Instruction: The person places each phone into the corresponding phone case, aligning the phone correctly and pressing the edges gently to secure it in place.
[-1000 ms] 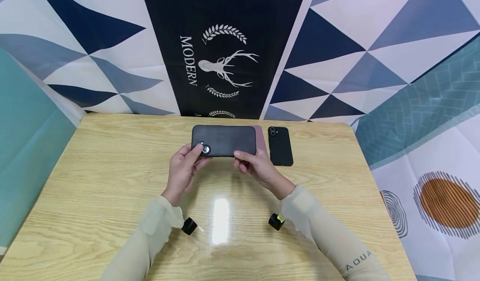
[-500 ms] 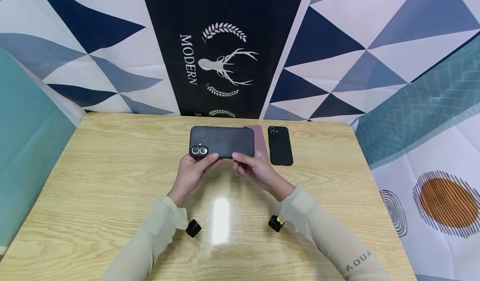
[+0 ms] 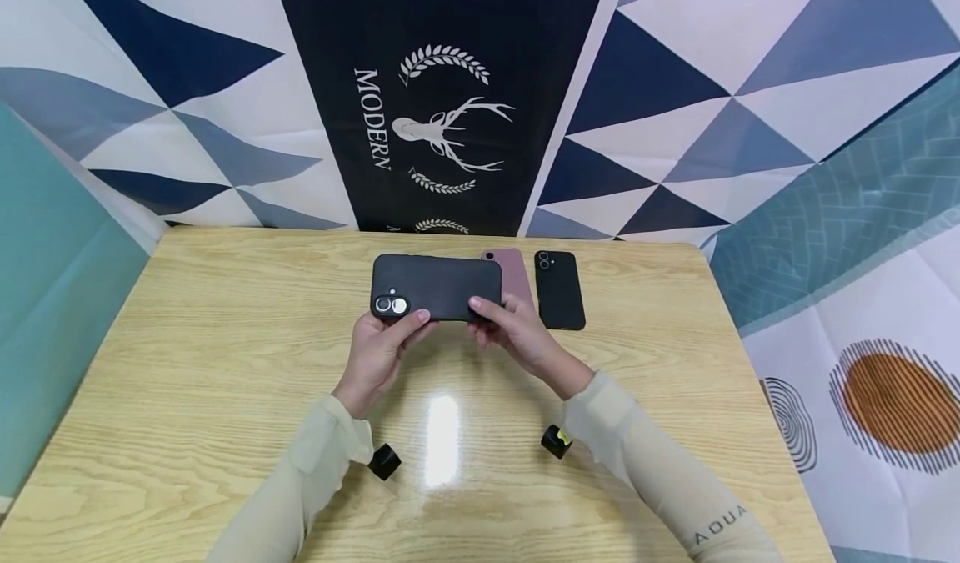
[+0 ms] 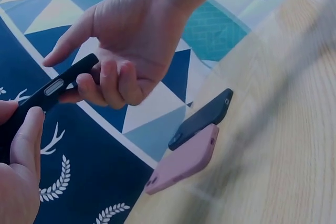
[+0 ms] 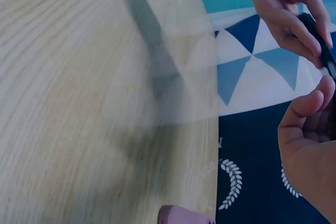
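Both hands hold a black phone (image 3: 438, 284) sideways above the far part of the table, its back and two shiny camera lenses facing the head camera. My left hand (image 3: 375, 354) grips the left part of its lower edge, with the thumb on the back beside the lenses. At the lower right corner, my right hand (image 3: 517, 338) pinches it between thumb and curled fingers. In the left wrist view the phone (image 4: 55, 85) shows its thin side edge with a pale elongated button. The phone's screen is hidden in the head view.
A pink phone (image 3: 513, 269) lies behind the held phone's right end, partly covered by it and the right hand. Beside it lies a second black phone (image 3: 559, 292). Small black blocks (image 3: 385, 462) sit by the cuffs. The wooden table (image 3: 225, 338) ends at a patterned wall covering.
The held phone has shifted slightly left and down, baring more of the pink phone. My left thumb has slid right off the camera lenses, which now both show.
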### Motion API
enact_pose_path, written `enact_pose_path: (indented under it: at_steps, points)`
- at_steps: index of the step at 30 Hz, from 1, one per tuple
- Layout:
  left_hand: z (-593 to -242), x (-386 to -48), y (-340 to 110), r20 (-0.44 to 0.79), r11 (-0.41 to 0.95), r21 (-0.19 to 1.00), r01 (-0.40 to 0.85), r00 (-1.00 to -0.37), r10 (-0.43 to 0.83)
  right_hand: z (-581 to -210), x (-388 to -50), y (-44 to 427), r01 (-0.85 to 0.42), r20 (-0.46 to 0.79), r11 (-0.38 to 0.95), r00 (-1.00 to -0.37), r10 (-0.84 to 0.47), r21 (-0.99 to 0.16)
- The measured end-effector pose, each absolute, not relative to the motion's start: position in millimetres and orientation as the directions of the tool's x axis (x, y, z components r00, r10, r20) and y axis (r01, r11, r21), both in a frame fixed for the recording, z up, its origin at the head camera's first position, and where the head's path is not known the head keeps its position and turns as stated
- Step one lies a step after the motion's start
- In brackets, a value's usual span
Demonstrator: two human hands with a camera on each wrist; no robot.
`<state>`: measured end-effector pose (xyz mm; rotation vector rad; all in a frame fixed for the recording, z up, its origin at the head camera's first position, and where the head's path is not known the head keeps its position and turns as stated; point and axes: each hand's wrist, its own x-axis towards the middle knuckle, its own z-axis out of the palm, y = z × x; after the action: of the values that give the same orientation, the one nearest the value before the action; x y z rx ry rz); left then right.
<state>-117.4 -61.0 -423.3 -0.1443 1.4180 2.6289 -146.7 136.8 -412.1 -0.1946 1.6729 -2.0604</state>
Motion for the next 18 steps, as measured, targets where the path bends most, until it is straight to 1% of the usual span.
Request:
enact_pose_path:
  at_steps: [4, 10, 18]
  points:
    - [-424.4, -117.2, -64.5, -0.165, -0.525, 0.826, -0.205, -0.979, 0.122, -408.6, -150.5, 139.5, 0.294, -0.208, -0.169, -0.893, -0.398, -0.941]
    - [-426.6, -116.3, -66.6, -0.153, -0.514, 0.828, -0.224, -0.972, 0.178, -404.6, -151.8, 140.5, 0.322, -0.24, -0.184, -0.9, -0.364, -0.929]
    - [-427.3, -118.0, -60.3, -0.142, -0.593, 0.78, -0.201, -0.979, 0.145, -404.1, -149.4, 134.3, 0.345, -0.256, -0.24, -0.907, -0.333, -0.907]
